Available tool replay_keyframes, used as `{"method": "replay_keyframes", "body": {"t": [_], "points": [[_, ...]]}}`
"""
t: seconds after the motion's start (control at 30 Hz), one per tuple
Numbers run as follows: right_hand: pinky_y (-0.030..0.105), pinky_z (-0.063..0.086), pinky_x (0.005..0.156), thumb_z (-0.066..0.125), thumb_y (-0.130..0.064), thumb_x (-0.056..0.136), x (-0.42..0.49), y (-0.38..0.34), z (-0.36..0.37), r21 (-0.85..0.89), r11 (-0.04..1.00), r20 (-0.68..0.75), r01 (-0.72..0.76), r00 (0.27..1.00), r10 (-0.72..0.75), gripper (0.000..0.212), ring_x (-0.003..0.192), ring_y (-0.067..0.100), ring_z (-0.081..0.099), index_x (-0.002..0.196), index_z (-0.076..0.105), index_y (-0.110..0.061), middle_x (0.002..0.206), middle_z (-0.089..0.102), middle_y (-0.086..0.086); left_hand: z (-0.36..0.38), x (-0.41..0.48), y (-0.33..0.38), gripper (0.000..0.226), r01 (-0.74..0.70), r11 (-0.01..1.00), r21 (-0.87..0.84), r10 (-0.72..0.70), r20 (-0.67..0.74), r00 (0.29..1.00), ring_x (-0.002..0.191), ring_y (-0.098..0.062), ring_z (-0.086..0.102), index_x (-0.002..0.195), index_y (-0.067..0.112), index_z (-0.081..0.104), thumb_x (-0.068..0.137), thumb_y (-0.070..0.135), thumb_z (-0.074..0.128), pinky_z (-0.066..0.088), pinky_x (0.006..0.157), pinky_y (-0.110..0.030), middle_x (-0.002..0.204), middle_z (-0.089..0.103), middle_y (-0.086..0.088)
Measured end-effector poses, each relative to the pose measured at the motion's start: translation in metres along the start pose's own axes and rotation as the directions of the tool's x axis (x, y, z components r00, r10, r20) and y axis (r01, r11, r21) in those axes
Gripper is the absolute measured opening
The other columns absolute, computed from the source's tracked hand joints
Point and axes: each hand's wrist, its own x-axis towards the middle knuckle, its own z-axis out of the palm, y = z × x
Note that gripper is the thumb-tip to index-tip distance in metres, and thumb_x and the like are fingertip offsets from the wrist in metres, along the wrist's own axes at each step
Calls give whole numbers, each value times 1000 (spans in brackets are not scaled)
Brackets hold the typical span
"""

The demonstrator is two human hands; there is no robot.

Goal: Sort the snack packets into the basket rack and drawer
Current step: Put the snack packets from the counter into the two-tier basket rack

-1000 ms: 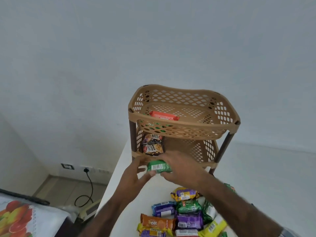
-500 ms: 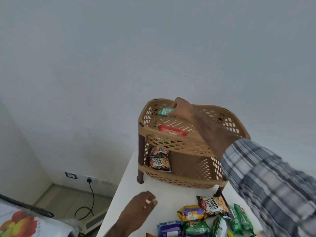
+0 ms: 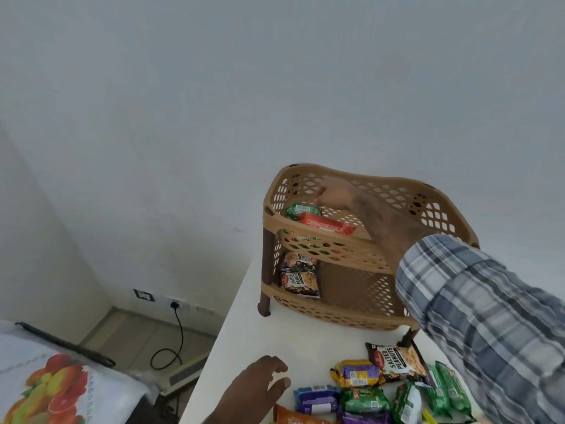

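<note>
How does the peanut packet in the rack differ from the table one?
The rack peanut packet stands upright in the lower basket; the table peanut packet lies flat on the table. The rack one has a dark packet above it; the table one lies beside a yellow packet. Both say Salted Peanuts.

I see a tan two-tier rack (image 3: 351, 254) standing upright. In its top tier a green packet (image 3: 301, 210) lies just below the blurred fingers of the right hand (image 3: 337, 195); I can't tell if they touch. A red packet (image 3: 325, 224) lies against the green packet on its near side. Two peanut packs (image 3: 301, 281) stand one above the other in the lower tier, well below those fingers. Loose packets (image 3: 365, 400) lie heaped just right of the left hand (image 3: 260, 384) fingertips
</note>
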Motion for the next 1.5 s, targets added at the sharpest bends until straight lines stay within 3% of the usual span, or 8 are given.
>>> {"method": "replay_keyframes", "body": {"t": [0.2,0.53,0.73,0.87,1.0,1.1,1.3,1.5], "points": [[31,58,76,71,-22,92,-45,14,-2,-29,972,23,-232,972,233,18,82,19,64,104,66,-9,105,68,9,5,-12,-6,24,33,999,-22,-33,13,999,110,-3,57,119,45,53,97,56,53,46,96,-17,127,54,26],[22,53,73,59,-16,97,-78,0,1,65,998,28,-7,1000,5,23,94,14,68,115,72,-12,113,72,2,21,-51,-7,33,-113,991,66,115,-24,993,126,1,45,130,47,42,99,47,53,43,102,-22,141,44,24],[2,42,69,58,-25,99,-152,-4,9,246,939,-474,240,875,-99,25,91,-15,52,122,63,-22,117,64,-7,50,-87,-17,76,-90,991,95,91,-9,996,130,-4,42,146,44,36,78,75,54,45,101,-27,150,30,25],[14,43,80,55,-22,99,-247,11,73,181,912,-735,368,666,-123,14,92,5,58,105,67,-17,102,66,-4,65,-114,-29,53,173,985,-13,-172,-194,966,107,-5,55,125,37,51,86,72,55,49,84,-27,118,51,18],[24,53,65,56,-27,101,-348,30,190,395,916,-205,-71,965,163,8,77,2,61,97,64,-27,90,64,-11,62,-121,-38,36,311,949,-41,-313,-68,947,86,-3,62,104,27,61,91,61,59,47,69,-24,97,65,11],[26,54,68,59,-39,96,-396,36,258,151,955,286,-257,936,206,12,75,3,62,99,64,-29,89,66,-12,59,-117,-36,25,337,941,-36,-337,-14,941,74,-1,61,80,26,64,94,47,63,45,61,-22,79,67,11],[36,51,72,59,-37,91,-402,33,285,156,954,286,-257,936,206,15,83,13,59,94,59,-23,93,62,-3,54,-112,-24,23,335,925,-176,-336,24,941,59,-7,63,77,15,61,97,25,64,40,42,-13,78,65,1],[18,48,63,70,-48,87,-401,44,265,365,846,254,-390,915,313,21,83,0,61,101,57,-38,94,65,-14,31,-122,-13,14,308,821,-481,-320,59,946,62,-13,72,90,7,60,101,16,58,52,48,-20,87,72,-13]]}}
